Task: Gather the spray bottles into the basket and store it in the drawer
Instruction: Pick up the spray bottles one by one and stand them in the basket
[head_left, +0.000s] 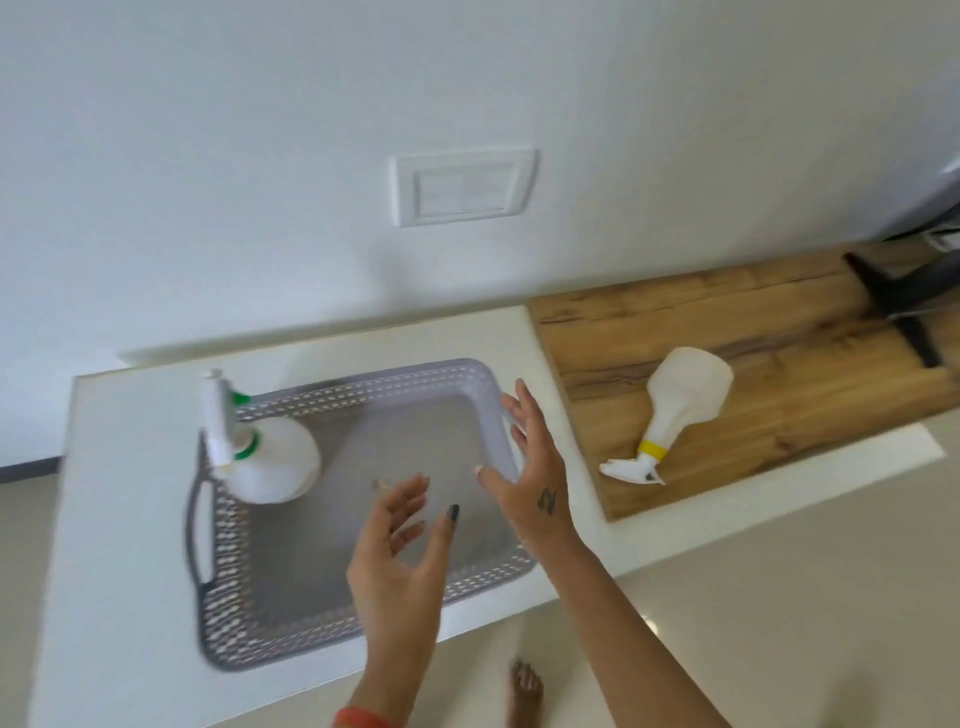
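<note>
One bottle is stood upright in the far-left corner of the basket. A second bottle is laid on the wooden board at right. Both hands, left and right, are held open and empty over the basket.

Head-high, steeply down over counter

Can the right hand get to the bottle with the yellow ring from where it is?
Probably yes. The right hand is open at the basket's right rim, and the yellow-ring bottle lies on its side on the wooden board to the right. Nothing stands between them.
</note>
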